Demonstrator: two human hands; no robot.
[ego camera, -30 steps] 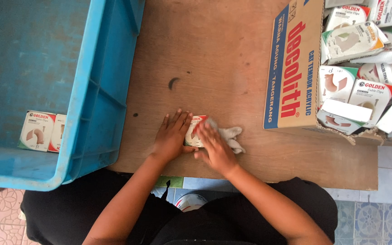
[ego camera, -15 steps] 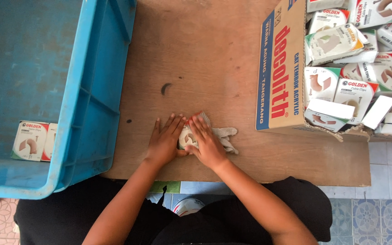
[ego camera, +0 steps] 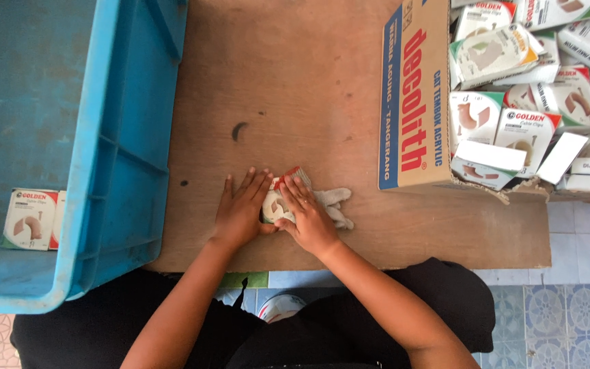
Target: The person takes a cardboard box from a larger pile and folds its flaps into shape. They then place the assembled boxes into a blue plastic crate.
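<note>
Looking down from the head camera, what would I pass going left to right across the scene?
Small box in the crate → blue plastic crate → left hand → small box under both hands → right hand → grey cloth → cardboard carton → the pile of small boxes inside it.

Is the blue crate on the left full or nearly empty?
Nearly empty: the blue crate shows mostly bare floor, with only two small white boxes in its near corner.

Brown wooden tabletop (ego camera: 295, 82), patterned blue/grey floor tiles (ego camera: 568, 321), even daylight
</note>
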